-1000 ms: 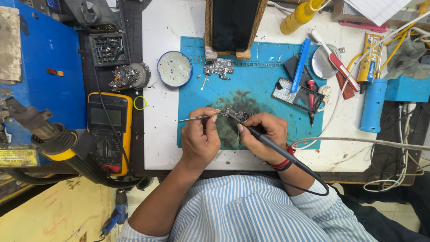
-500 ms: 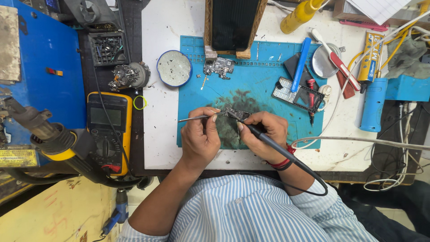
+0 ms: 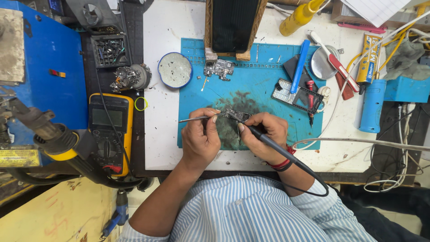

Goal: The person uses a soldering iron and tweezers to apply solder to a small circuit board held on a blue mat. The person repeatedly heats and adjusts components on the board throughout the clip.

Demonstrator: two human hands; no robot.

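Observation:
My left hand [image 3: 201,138] pinches thin metal tweezers [image 3: 193,119], their free end pointing left and their tips at a small dark circuit board [image 3: 237,114] on the blue work mat [image 3: 268,89]. My right hand [image 3: 265,134] grips a black soldering iron [image 3: 273,145] like a pen. Its tip is hidden under my fingers beside the board, and its cord trails off toward my right sleeve. Both hands rest close together over a dark stained patch of the mat.
A yellow multimeter [image 3: 109,132] lies at the left, next to a hot-air nozzle [image 3: 53,134]. A round tin [image 3: 174,69], another board [image 3: 219,68], a framed dark screen [image 3: 233,24], a yellow bottle [image 3: 300,15], blue and red tools and several cables crowd the back and right.

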